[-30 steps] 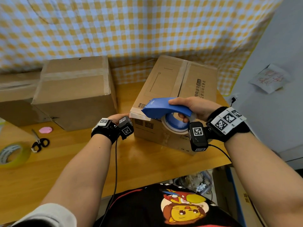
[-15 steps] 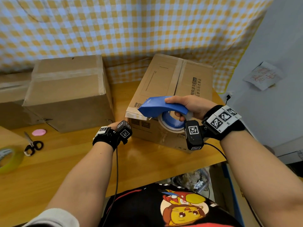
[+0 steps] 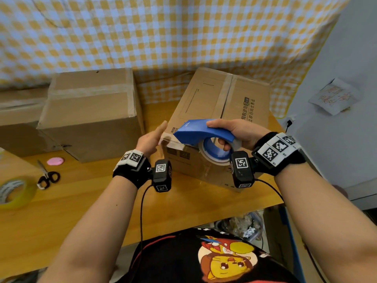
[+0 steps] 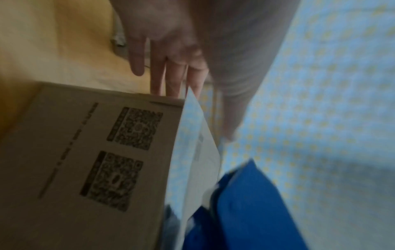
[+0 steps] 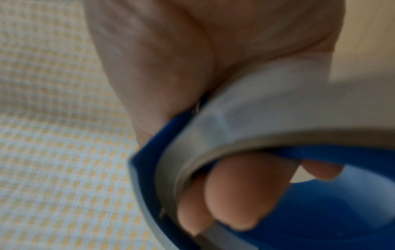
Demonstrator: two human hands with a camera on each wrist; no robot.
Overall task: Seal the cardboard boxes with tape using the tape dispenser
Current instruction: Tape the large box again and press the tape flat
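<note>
Gripping the tape dispenser (image 3: 204,133) with right hand (image 3: 239,132), fingers hooked through the roll, at the near edge of the box (image 3: 216,111). Left hand (image 3: 150,139) flat, empty. Dispenser light, rigid (blade end sharp); box stiff, should brace easily.

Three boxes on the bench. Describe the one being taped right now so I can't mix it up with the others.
On the wooden table before the checked cloth, take the rightmost cardboard box, turned at an angle. The right hand holds the blue tape dispenser at its near top edge. Only it has black printed text on top and QR codes on its side.
</note>
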